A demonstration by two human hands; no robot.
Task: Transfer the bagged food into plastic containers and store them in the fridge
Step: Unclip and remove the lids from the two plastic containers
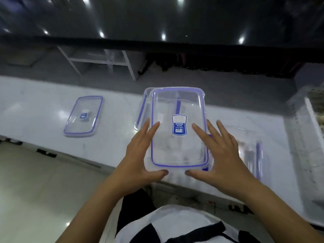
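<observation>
Left hand (140, 155) and right hand (220, 155) lie flat-fingered on the lid (177, 127), thumbs hooking its near edge; light, stiff, slippery container (141, 111) beneath sits mid-bench (43, 102); best held by the rims.

counter: I'm looking at a glossy white worktop (43, 95) running left to right
floor: pale tiles (35, 190) near left, grey further back
far side: white frame shelf (98, 60), dark glossy wall (157, 18) catching ceiling-light glare
</observation>
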